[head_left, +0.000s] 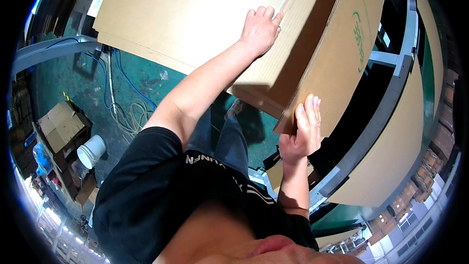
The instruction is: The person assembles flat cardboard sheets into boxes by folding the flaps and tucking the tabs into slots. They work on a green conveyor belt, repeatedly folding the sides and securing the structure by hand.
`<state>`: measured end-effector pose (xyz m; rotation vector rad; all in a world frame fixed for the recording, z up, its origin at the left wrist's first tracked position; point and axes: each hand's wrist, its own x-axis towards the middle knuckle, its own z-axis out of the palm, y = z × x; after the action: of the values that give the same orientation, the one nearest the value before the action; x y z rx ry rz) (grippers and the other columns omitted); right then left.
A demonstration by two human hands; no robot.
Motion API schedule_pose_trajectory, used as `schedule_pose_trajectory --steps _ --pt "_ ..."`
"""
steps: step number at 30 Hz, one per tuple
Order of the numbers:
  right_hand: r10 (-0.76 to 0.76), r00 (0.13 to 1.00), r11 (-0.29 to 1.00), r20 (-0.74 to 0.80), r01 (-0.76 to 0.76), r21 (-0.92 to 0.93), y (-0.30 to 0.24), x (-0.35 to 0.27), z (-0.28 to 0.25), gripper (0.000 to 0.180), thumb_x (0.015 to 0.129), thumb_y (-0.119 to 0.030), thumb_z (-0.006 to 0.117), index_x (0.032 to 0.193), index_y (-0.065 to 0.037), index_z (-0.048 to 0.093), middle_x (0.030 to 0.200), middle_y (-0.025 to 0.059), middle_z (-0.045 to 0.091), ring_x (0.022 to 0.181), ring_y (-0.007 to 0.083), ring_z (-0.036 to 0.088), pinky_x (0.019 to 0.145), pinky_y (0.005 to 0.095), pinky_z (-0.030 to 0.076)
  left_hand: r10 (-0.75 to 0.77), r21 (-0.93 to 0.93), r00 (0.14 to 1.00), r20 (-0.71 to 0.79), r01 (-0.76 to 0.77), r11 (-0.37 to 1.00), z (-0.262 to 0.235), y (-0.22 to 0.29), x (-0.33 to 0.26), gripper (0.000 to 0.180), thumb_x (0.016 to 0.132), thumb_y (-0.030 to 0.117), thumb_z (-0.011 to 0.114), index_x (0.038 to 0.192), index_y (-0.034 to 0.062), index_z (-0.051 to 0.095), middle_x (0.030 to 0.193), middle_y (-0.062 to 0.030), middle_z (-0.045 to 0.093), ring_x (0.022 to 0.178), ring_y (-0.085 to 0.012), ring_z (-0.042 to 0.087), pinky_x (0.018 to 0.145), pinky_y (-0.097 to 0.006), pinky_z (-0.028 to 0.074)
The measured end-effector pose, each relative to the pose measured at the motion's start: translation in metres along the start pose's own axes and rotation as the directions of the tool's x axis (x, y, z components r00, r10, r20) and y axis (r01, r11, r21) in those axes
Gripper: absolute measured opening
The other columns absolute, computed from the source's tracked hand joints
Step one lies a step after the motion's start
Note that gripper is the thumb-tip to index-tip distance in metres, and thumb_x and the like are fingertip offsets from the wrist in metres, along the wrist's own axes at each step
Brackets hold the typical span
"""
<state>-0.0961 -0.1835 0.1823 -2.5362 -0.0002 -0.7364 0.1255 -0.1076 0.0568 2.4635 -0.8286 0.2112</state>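
Note:
A large brown cardboard sheet (195, 14) with green print lies in front of me. Along its right side runs a folded strip, and beyond a deep gap a cardboard panel (337, 63) stands up at an angle. My left hand (262, 29) rests on the sheet beside the fold line, fingers slightly bent and apart. Against the near end of the raised panel is my right hand (305, 129), its fingers stretched along the outer face and its thumb by the corner. Whether that thumb pinches the edge is not clear.
A curved-looking grey metal frame (391, 112) runs along the right, with another cardboard sheet (386, 161) beyond it. Blue and pale hoses (129, 117) lie on the green floor at left. A white bucket (92, 151) stands beside an open cardboard box (61, 126).

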Motion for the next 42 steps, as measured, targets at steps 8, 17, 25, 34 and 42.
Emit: schedule_pose_trajectory --steps 8,17,25,34,42 --pt "0.018 0.987 0.996 0.158 -0.004 -0.087 0.003 -0.008 0.036 0.043 0.073 0.011 0.052 0.112 0.000 0.067 0.126 0.0227 0.060 0.120 0.0406 0.055 0.104 0.0529 0.043 0.153 -0.383 0.952 0.264 -0.043 0.923 -0.058 -0.042 -0.111 0.018 0.070 0.015 0.076 0.082 0.0075 0.064 0.089 -0.0065 0.057 0.088 -0.0278 0.058 0.074 -0.039 0.049" --pt "-0.010 0.938 0.996 0.346 0.040 -0.081 0.037 -0.046 0.125 0.046 0.076 0.000 0.059 0.122 0.000 0.058 0.131 0.0206 0.052 0.123 0.0397 0.050 0.106 0.0537 0.039 0.385 -0.477 0.915 0.121 -0.287 0.831 -0.056 -0.058 -0.136 0.028 0.065 0.015 0.076 0.088 0.0069 0.063 0.100 -0.0059 0.061 0.090 -0.0266 0.059 0.078 -0.036 0.050" --pt "0.473 0.881 0.852 -0.008 -0.459 -0.253 0.154 -0.038 0.067 0.046 0.084 -0.010 0.063 0.127 0.003 0.053 0.140 0.0249 0.045 0.132 0.0416 0.038 0.111 0.0475 0.031 0.489 -0.487 0.834 0.255 -0.326 0.810 -0.081 -0.080 -0.119 0.032 0.078 0.026 0.073 0.095 0.0076 0.054 0.099 -0.0109 0.060 0.089 -0.0301 0.058 0.077 -0.039 0.050" --pt "0.869 0.384 0.448 -0.311 -0.878 0.169 0.365 -0.003 0.000 0.025 0.089 -0.018 0.062 0.097 0.004 0.071 0.090 0.0113 0.070 0.077 0.0225 0.066 0.076 0.0348 0.052 0.635 -0.613 0.724 0.270 -0.379 0.693 -0.073 -0.102 -0.093 0.035 0.075 0.027 0.076 0.097 0.0069 0.058 0.096 -0.0102 0.061 0.086 -0.0300 0.060 0.072 -0.039 0.052" --pt "0.925 -0.065 -0.283 0.375 -0.775 0.565 0.351 0.037 -0.036 0.060 0.098 -0.056 0.041 0.127 -0.006 0.059 0.124 0.0104 0.063 0.110 0.0259 0.060 0.094 0.0381 0.048 0.733 -0.753 0.491 0.470 -0.209 0.623 -0.016 -0.126 -0.109 0.026 0.082 0.024 0.068 0.103 0.0116 0.058 0.104 -0.0072 0.059 0.097 -0.0261 0.059 0.076 -0.038 0.051"
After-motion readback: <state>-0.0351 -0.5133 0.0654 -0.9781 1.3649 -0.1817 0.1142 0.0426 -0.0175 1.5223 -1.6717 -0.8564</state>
